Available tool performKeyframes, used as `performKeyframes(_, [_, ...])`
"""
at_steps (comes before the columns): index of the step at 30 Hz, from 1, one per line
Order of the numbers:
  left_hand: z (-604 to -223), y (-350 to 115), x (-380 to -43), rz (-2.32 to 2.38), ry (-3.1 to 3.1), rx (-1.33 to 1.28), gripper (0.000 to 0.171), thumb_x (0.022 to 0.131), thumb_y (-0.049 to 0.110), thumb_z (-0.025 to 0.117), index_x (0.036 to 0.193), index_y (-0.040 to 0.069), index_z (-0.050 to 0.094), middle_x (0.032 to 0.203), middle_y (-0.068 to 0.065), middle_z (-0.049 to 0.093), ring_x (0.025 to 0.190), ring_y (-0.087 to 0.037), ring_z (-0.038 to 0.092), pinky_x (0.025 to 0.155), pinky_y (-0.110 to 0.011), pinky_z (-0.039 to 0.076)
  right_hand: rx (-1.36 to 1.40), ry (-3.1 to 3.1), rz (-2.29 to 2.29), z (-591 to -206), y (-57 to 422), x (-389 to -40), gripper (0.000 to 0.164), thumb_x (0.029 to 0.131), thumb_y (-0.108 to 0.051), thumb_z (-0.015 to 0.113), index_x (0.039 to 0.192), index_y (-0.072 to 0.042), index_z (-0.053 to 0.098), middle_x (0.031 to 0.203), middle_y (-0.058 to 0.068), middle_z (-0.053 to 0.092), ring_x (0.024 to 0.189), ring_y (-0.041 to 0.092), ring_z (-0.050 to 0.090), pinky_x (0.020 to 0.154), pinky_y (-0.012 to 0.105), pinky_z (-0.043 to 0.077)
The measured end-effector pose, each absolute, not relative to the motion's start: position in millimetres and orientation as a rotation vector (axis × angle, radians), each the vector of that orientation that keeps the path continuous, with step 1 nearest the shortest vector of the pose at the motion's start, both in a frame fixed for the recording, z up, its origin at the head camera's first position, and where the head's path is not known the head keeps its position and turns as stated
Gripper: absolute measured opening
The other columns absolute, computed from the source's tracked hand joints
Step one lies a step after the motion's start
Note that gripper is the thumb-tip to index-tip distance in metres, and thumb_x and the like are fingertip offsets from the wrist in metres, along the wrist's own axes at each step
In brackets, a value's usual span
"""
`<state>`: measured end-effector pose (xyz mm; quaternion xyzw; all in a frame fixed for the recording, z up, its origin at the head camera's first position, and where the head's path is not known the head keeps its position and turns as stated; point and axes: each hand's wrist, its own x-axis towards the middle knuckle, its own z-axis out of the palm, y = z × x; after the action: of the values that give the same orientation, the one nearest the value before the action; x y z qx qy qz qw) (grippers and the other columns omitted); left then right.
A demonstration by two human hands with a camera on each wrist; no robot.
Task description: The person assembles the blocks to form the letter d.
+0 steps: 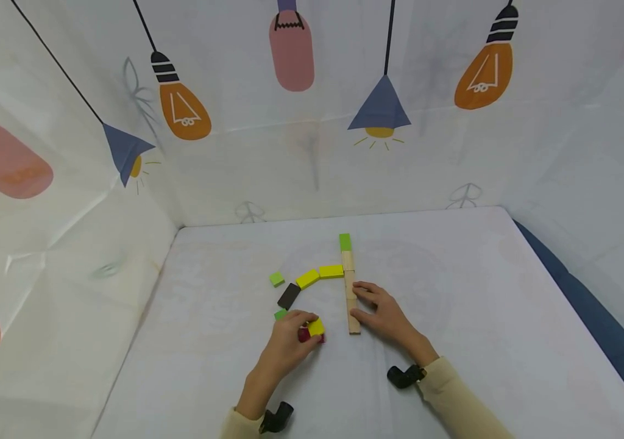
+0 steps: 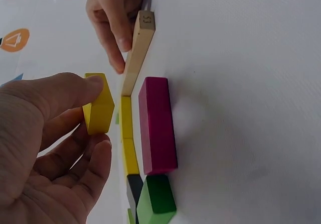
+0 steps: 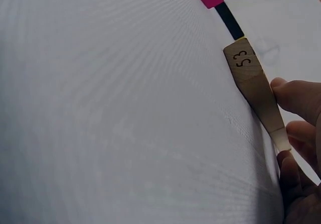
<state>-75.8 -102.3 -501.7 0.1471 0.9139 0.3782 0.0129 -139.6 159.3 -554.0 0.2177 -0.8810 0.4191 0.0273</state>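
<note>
My left hand (image 1: 283,342) pinches a yellow block (image 2: 99,108) between thumb and fingers, raised over the table. Below it lies a magenta block (image 2: 158,126), mostly covered by the hand in the head view. A green block (image 2: 156,200) touches or nearly touches its end. My right hand (image 1: 382,311) rests its thumb and fingertips against the right side of a straight row of wooden blocks (image 1: 350,286). The near wooden block (image 3: 253,83) bears the number 53 on its end. A light green block (image 1: 345,242) caps the row's far end.
Two yellow blocks (image 1: 308,279) and a black block (image 1: 289,297) curve leftward from the wooden row. A small light green block (image 1: 276,279) lies apart, beyond the black one. White cloth covers the table (image 1: 454,274), with a printed curtain (image 1: 312,152) behind.
</note>
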Motion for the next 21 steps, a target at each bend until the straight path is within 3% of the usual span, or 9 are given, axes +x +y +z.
performKeyframes(12, [-513.3,-79.0,-82.3,1.003,2.898,0.55,0.031,0.088,0.023,0.083,0.117,0.013,0.076,0.116,-0.003,0.074,0.106,-0.019,0.064,0.092,-0.035,0.059,0.688,-2.7,1.284,-556.4,159.3,-140.5,0.057,0.09,-0.023,0.081,0.139,0.0,0.063,0.146,0.012,0.059,0.138,0.035,0.053,0.107,0.054,0.049])
performKeyframes(21, [-519.0,-74.7,-83.7,0.926,2.919,0.535,0.031,0.088,0.024,0.083,0.116,0.014,0.077,0.116,-0.004,0.074,0.106,-0.022,0.065,0.094,-0.041,0.057,0.683,-2.698,1.291,-556.2,158.6,-140.0,0.057,0.09,-0.024,0.081,0.139,0.0,0.063,0.146,0.012,0.059,0.138,0.036,0.053,0.108,0.054,0.048])
